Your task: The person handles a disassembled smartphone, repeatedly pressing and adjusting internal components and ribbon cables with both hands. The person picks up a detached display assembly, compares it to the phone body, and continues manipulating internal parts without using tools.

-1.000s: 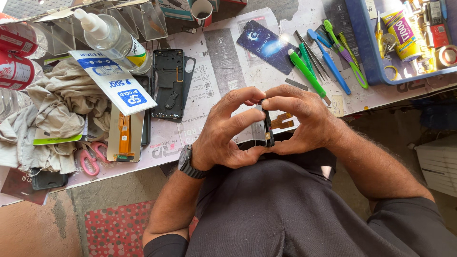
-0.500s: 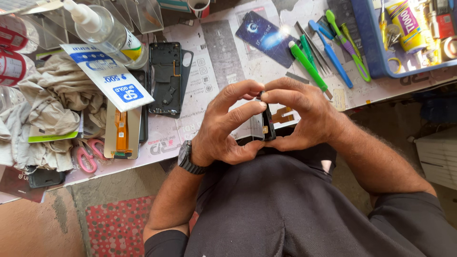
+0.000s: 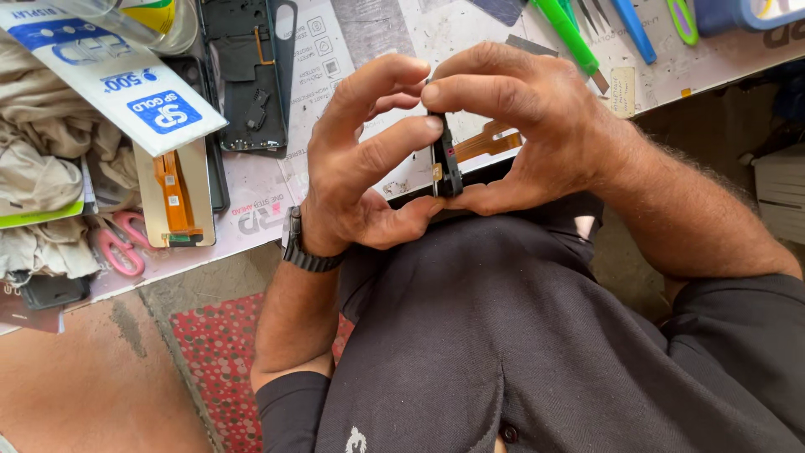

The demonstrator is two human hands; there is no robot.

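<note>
Both my hands grip a thin black phone part [image 3: 444,159] held edge-on at the near edge of the worktable [image 3: 369,33]. My left hand [image 3: 360,159], with a dark watch on its wrist, pinches it from the left between fingers and thumb. My right hand [image 3: 520,117] holds it from the top and right. An orange flex ribbon [image 3: 490,141] sticks out of the part toward my right palm. The far face of the part is hidden by my fingers.
A black phone frame [image 3: 251,75] lies on the printed mat. A screen panel with an orange flex [image 3: 174,193], a white-and-blue box [image 3: 109,71], crumpled cloth [image 3: 38,168] and pink scissors [image 3: 117,247] sit left. Green and blue pry tools [image 3: 579,33] lie top right.
The view has come closer and shifted down over my hands. My fingers have regripped the black part slightly, and it stays held edge-on between both hands.
</note>
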